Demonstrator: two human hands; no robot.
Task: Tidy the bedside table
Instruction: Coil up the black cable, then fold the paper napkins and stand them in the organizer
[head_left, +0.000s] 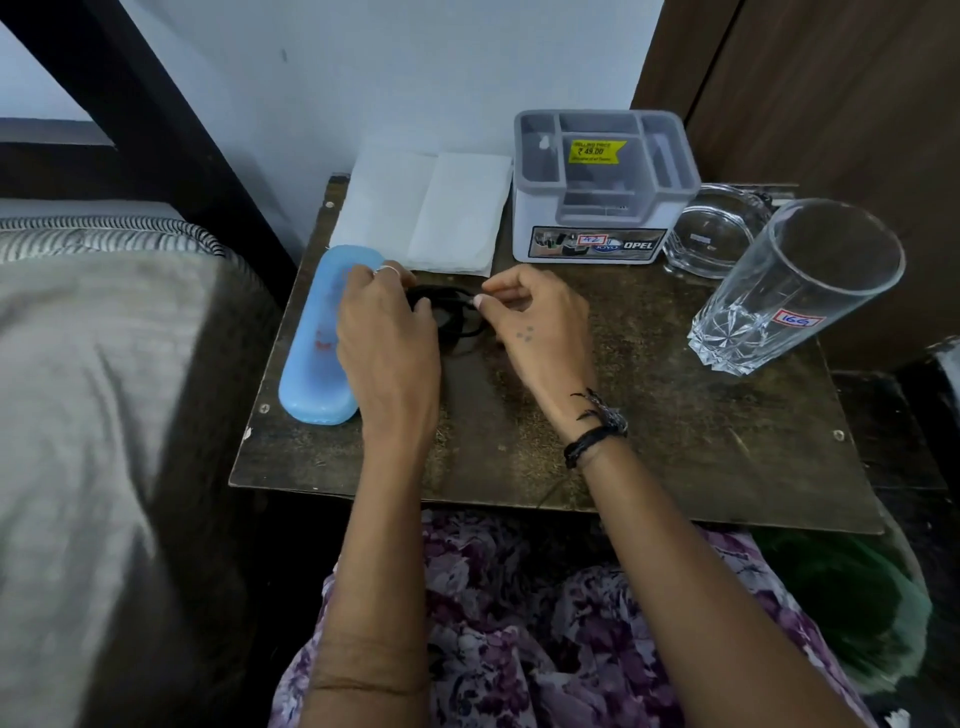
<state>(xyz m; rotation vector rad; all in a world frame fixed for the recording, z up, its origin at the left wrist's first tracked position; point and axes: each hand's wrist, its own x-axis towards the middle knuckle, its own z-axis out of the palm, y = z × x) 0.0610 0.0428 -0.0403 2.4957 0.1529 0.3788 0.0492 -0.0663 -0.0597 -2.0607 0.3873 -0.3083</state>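
Item, the bedside table (675, 441): a dark, worn wooden top, on which we count the following. At the middle, a black cord (452, 322), loosely coiled and lying on the wood between both hands. Our left hand (387, 343), ring on one finger, is curled over the cord's left side, fingers closed down on it; the exact pinch is hidden under the knuckles. Our right hand (540, 332), with a dark thread band at the wrist, pinches the cord's right end between thumb and forefinger. Just left of the left hand, a pale blue case (317, 353), long and rounded, lying flat near the table's left edge. Behind the hands, two white folded cloths (426, 213) against the wall. Beside them, a grey and white organiser (602, 192) with several compartments and a yellow price sticker. To its right, a clear glass dish (711, 234), and nearer us a tall empty drinking glass (795, 286) bearing a small label, standing upright.
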